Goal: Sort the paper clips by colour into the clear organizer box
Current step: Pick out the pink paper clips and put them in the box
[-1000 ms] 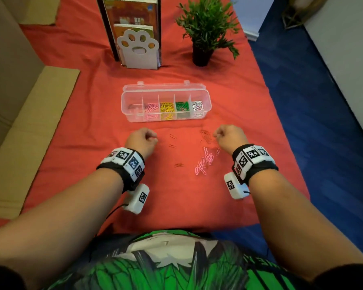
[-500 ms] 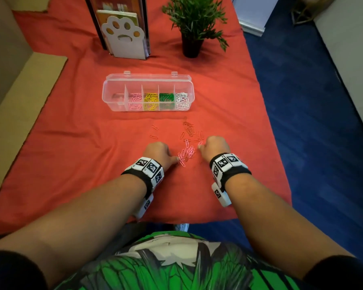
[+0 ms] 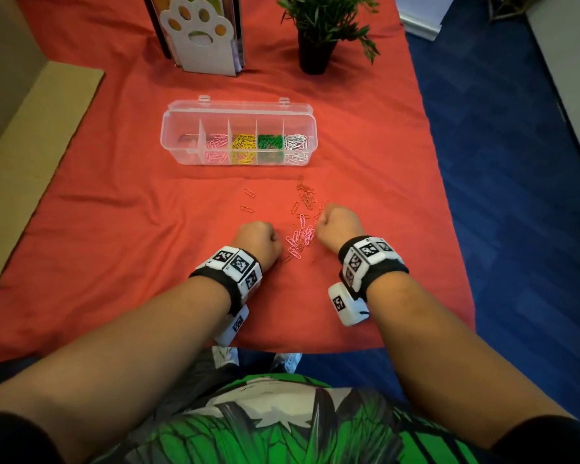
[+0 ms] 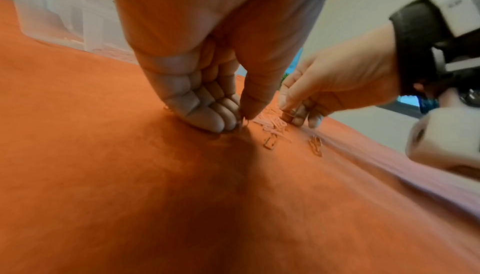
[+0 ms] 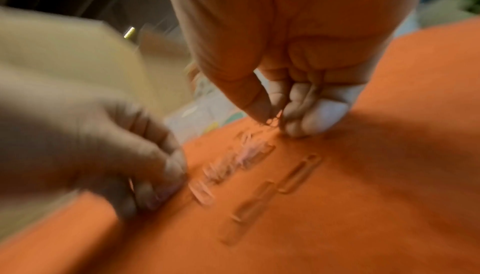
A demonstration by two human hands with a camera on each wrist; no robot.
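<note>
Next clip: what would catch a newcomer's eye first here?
Two fists, left hand and right hand, flank a loose heap of pink paper clips on the red tablecloth. Beyond them sits the clear plastic organizer box, holding pink, yellow, green and white clips in separate compartments.

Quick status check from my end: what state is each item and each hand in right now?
organizer box: lid open; pink, yellow, green, white clips in separate compartments, leftmost contents unclear
pink clips: loose pile on the cloth between the hands
red clips: scattered on the cloth, unsorted
left hand: fingers curled, pinching at the pile's edge
right hand: fingers curled, pinching a clip
</note>
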